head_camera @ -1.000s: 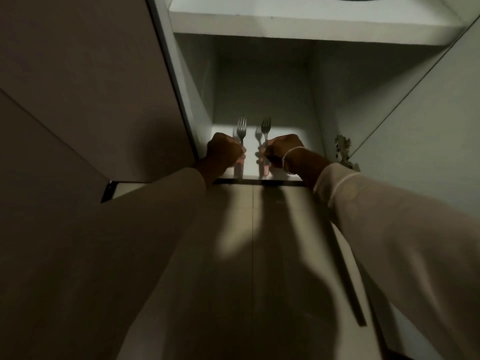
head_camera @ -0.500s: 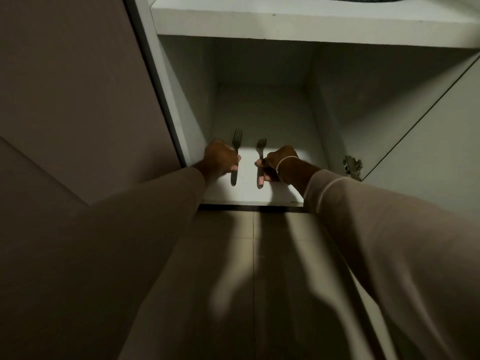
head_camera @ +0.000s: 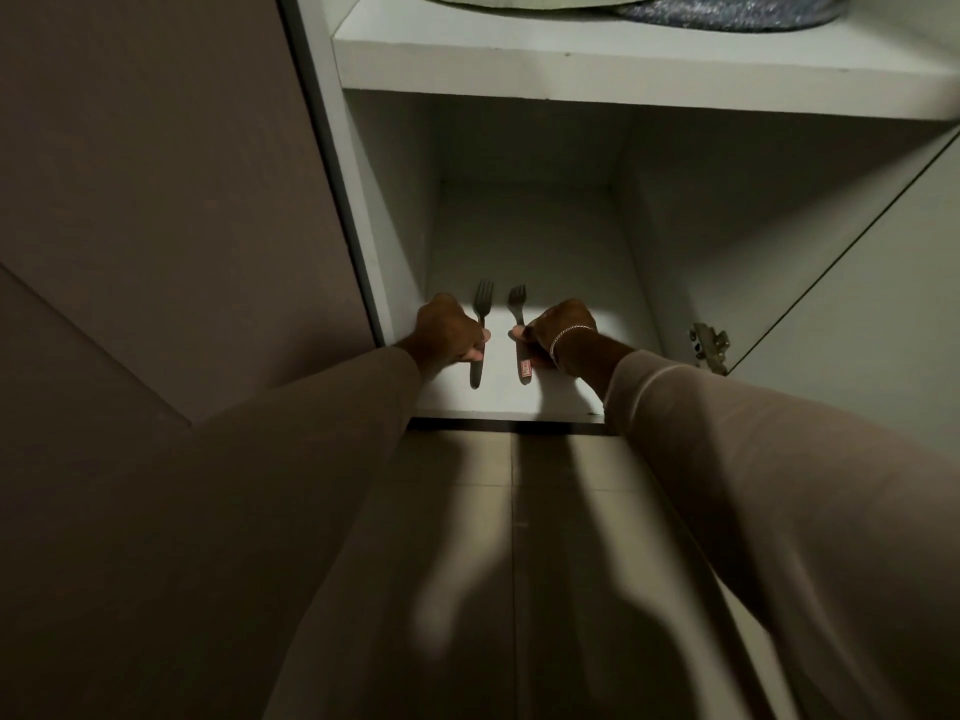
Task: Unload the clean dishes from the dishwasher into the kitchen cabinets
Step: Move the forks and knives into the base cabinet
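Single head-worn wide-angle view, looks forward and steeply down into open cabinet [head_camera: 524, 241]. Sleeves enter from 7 and 4 o'clock. Left hand [head_camera: 449, 330] on left fork [head_camera: 483, 304], right hand [head_camera: 558, 330] on right fork [head_camera: 517, 304], small, far from lens, just above centre. Upper shelf [head_camera: 571, 59] at 12 o'clock, tiled surface [head_camera: 467, 511] toward 6, cabinet door [head_camera: 883, 304] at 3.

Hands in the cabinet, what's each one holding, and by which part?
Left hand holds the left fork, right hand the right fork, each gripped mid-handle, tines pointing away.
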